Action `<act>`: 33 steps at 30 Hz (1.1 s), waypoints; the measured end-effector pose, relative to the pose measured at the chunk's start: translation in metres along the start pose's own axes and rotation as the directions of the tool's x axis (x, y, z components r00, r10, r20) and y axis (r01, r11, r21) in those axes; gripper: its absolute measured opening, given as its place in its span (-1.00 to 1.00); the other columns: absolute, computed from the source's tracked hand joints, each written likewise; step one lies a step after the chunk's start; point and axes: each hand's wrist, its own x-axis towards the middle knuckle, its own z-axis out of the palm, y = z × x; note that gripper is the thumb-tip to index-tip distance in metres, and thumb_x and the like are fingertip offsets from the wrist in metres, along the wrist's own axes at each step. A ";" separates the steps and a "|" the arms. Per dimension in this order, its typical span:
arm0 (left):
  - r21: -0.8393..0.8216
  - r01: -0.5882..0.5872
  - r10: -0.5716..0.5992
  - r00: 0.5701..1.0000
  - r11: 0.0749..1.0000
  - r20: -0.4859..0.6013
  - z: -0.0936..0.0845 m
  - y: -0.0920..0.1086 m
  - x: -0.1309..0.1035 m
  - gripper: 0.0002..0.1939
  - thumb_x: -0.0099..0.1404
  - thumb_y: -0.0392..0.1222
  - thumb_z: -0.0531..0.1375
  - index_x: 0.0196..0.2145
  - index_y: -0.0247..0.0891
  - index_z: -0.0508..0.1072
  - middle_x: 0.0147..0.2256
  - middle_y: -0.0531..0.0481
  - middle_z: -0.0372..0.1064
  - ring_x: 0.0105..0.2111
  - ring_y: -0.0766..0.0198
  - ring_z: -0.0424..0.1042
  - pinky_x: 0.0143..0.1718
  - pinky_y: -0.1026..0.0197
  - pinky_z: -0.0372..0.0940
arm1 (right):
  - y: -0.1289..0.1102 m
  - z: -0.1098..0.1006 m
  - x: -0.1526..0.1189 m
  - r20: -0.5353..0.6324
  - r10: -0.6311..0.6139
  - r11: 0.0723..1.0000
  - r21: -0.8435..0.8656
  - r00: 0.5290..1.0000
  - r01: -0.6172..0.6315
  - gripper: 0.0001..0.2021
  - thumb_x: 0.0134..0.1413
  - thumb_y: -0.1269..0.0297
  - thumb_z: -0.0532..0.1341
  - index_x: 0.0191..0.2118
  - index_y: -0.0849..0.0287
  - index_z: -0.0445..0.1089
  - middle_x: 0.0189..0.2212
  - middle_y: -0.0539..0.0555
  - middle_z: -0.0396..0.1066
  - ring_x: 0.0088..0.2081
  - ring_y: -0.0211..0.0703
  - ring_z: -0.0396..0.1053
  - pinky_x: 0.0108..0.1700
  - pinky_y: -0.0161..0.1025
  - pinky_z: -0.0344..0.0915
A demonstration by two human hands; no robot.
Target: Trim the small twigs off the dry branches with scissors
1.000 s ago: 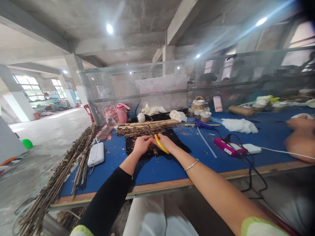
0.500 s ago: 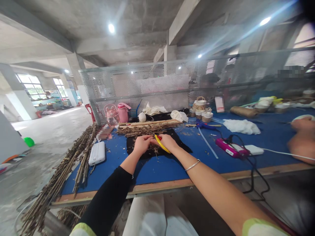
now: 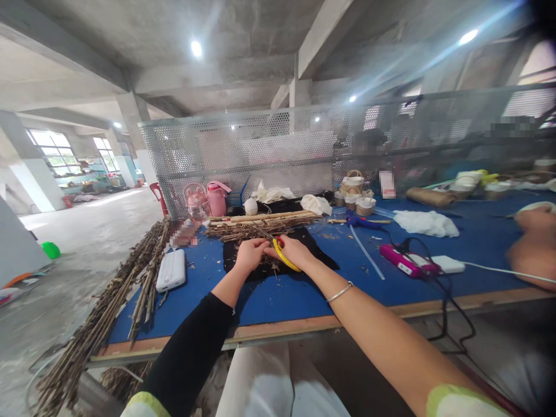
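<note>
My right hand (image 3: 292,252) is wrapped round pruning shears with yellow and red handles (image 3: 283,255); their dark blades point up and to the left. Close beside it, my left hand (image 3: 251,255) is closed in a pinch, its fingertips almost against those of the right. What it pinches is too small to make out. Both hands are over a black cloth (image 3: 317,250) strewn with twig scraps. Just beyond them lies a pile of thin brown twigs (image 3: 234,230), with thicker pale sticks (image 3: 278,216) along its back.
Long bundled stalks (image 3: 108,284) hang over the left table edge, beside a white power bank (image 3: 171,270). A pink bottle (image 3: 217,198) and small baskets (image 3: 365,205) stand behind. To the right are a magenta power strip (image 3: 408,260), cables, a glue gun (image 3: 362,222) and another person's hand (image 3: 532,249).
The shears have turned slightly, with their blades now showing more plainly up and left of my fingers. My hands have barely moved.
</note>
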 end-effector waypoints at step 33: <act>-0.043 0.025 -0.026 0.999 0.999 -0.026 -0.002 0.002 -0.002 -0.68 0.10 -0.08 0.13 -0.30 -0.34 0.54 -0.59 0.00 0.40 -0.53 0.31 0.32 -0.46 0.30 0.21 | -0.007 -0.001 -0.003 -0.015 0.008 0.998 -0.055 1.000 -0.008 -0.37 -0.19 -0.28 0.10 -0.15 0.18 0.27 -0.20 0.20 0.39 -0.14 0.04 0.34 -0.22 -0.24 0.18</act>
